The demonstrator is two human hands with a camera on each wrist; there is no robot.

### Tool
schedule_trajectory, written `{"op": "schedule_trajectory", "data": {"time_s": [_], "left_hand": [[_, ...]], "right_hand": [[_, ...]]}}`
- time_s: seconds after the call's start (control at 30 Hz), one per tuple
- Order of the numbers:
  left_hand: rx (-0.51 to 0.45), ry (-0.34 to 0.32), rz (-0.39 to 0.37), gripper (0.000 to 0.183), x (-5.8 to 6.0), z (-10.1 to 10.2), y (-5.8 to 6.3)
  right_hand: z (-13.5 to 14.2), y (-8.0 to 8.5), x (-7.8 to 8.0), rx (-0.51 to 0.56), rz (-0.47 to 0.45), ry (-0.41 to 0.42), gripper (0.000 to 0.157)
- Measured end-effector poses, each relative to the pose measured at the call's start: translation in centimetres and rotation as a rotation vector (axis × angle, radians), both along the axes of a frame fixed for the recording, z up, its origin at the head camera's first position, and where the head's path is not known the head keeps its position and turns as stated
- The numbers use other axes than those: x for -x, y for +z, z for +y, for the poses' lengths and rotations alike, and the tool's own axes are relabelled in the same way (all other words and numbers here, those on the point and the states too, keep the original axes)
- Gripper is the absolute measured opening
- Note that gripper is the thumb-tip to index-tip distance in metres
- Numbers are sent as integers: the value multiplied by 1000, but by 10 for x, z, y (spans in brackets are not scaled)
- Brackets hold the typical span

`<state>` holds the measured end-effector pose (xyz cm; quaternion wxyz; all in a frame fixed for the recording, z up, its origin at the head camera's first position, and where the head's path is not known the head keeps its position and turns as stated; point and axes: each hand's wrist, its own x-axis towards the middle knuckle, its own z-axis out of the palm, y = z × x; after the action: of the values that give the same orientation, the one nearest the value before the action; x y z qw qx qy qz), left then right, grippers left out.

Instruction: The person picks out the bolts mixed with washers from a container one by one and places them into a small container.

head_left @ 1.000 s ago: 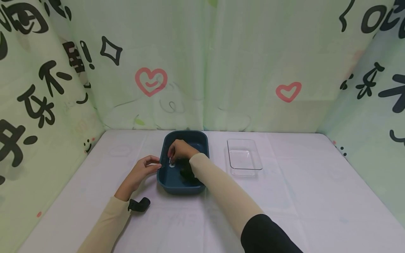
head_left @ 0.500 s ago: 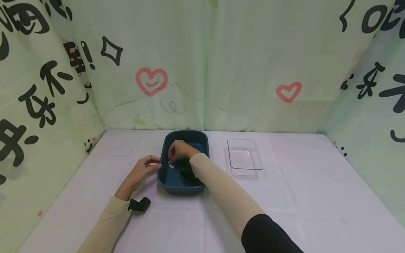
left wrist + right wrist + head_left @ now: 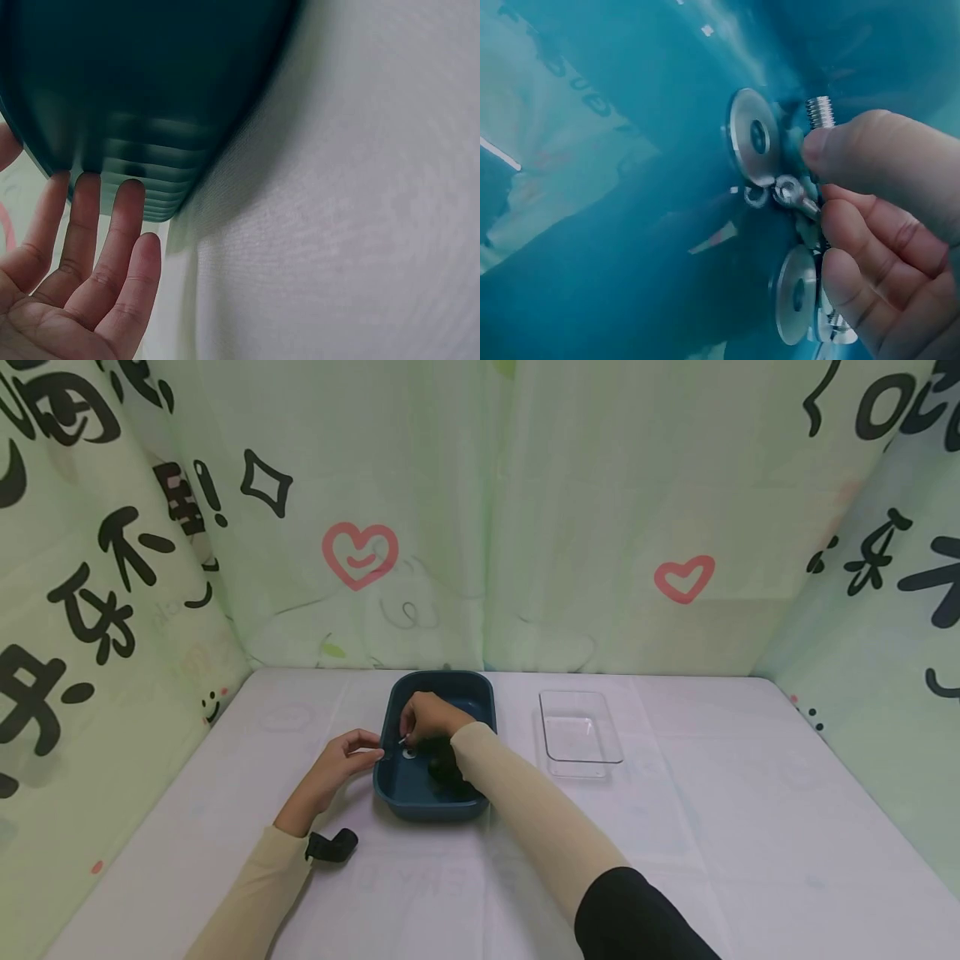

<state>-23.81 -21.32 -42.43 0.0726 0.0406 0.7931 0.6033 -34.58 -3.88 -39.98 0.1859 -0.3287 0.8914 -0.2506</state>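
My right hand reaches down into a dark blue rectangular basin. In the right wrist view, its thumb and fingers pinch a silvery bolt whose threaded end sticks up past the thumb. Next to the fingertips lie a large flat washer, a small metal eye screw and a second washer. Further metal parts are half hidden behind the fingers. On the basin's left side, my left hand touches the outer wall with extended fingers; the thumb lies near the rim.
A clear plastic box stands to the right of the basin on the white tablecloth. Pale green printed curtains close off the back and both sides.
The bolt in my right fingers has tilted from nearly upright to a more slanted position. Both hands, the basin and the clear box stay almost in place.
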Motion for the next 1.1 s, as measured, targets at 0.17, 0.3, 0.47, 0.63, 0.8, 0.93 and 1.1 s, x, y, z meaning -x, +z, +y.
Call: {"op": "schedule_trajectory", "data": {"time_s": [0.17,0.3,0.47,0.63,0.8,0.93,1.1], "left_hand": [[4,3,-4,38,0,1,1],[8,2,-5,38,0,1,1],[18,4,-15,40,0,1,1],[21,5,-19,40,0,1,2],[19,5,-14,40,-1,1,2],[23,5,-14,40,-2,1,2],[22,6,-14,40,-2,2,2]], "right_hand": [[2,5,0,14,15,-5,5],[6,8,1,24,18,-12,5],[11,11,6,39,30,4,5],[16,18,7,56,99,57,5],[20,30,5,95,141,112,5],[24,40,1,120,128,129,6],[27,53,-5,132,139,151,7]]}}
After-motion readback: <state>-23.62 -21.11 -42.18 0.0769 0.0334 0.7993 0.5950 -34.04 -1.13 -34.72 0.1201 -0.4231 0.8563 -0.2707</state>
